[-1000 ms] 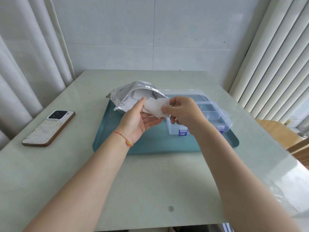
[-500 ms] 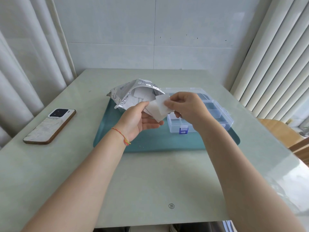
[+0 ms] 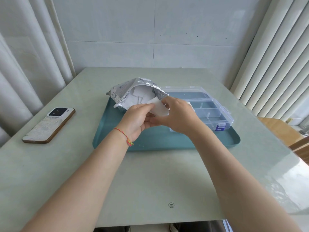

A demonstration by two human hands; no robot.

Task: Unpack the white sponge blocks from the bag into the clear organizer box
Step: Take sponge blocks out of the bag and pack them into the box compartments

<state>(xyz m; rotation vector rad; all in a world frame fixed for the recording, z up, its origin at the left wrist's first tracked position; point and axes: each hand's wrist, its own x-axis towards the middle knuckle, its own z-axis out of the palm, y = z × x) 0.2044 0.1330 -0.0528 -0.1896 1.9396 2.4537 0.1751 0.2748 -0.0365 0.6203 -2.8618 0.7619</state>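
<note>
Hands: left hand point(image 3: 136, 118) and right hand point(image 3: 178, 115) grip one white sponge block point(image 3: 158, 108), frame centre.
Bag: foil bag point(image 3: 133, 91) open, more blocks inside, upper centre.
Box: clear organizer box point(image 3: 209, 108) open, right of centre, on teal tray point(image 3: 167, 141).
Phone point(image 3: 49, 125): left.

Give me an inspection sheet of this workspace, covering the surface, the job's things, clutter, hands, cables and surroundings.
Surface: pale green table carrying a teal tray.
Job's things: open silver bag on the tray's far left, white sponge blocks inside; clear organizer box on the tray's right, lid open; one white sponge block held between both hands.
Clutter: phone lying camera-side up, left of the tray.
Hands: left hand and right hand both grip the sponge block, in front of the bag's mouth.
Cables: nothing seen.
Surroundings: tiled wall behind, curtains on both sides, wooden chair at right.
</note>
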